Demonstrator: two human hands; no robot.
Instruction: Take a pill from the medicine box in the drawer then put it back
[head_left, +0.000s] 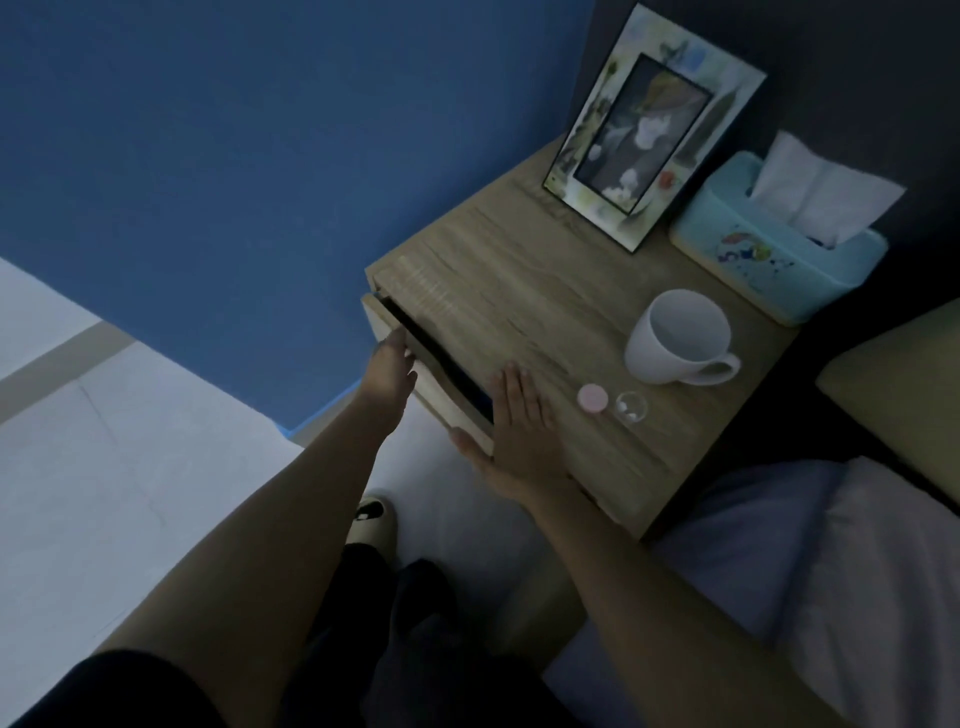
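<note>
The head view looks down at my two bare arms and a small wooden nightstand (545, 312) by the blue wall (234, 156). The top drawer (415, 364) is open just a crack, and I see only a dark gap inside. I cannot see the medicine box in there.

My left hand (392, 366) is at the front edge of the drawer, with its fingers curled over the top of the drawer front, gripping it. My right hand (514, 421) lies flat on the nightstand top, fingers spread out and holding nothing. Its thumb hangs over the front edge, touching the drawer front.

Just beside my right hand sits a little pink cap (592, 399). Next to the cap is a small clear round thing (631, 407) with something tiny and white in it. It may be a pill, but it is too small to tell.

Behind them stands a white cup (675, 338). Farther back are a picture frame (649, 124) and a light blue tissue box (769, 254). My shoe (371, 519) shows on the pale floor below.
</note>
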